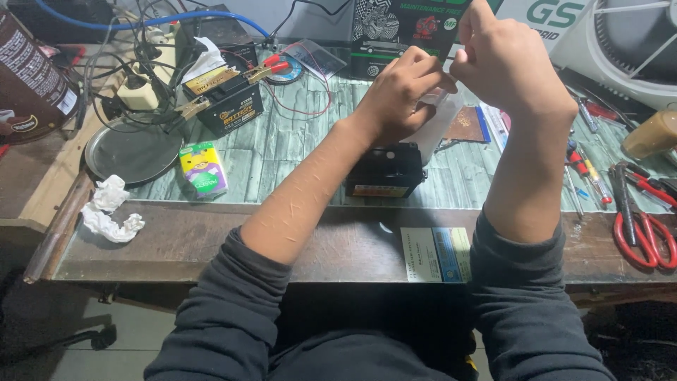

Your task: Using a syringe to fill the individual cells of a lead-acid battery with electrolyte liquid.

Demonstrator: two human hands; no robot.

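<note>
My left hand [398, 95] and my right hand [504, 63] are raised together over the bench, both pinching a clear plastic piece [443, 116] that hangs between them. Directly below sits a small black battery [384, 171] with a label on its front. My left fingers curl around the plastic's top edge, and my right fingers are closed on it from the other side. What the plastic is exactly stays hidden behind my hands.
A second black battery [229, 99] with clamp leads [271, 68] stands at the back left beside a round metal tray [130, 152], a small colourful pack [203, 168] and crumpled tissue [106, 209]. Red-handled cutters [645, 229] and screwdrivers [589, 173] lie right.
</note>
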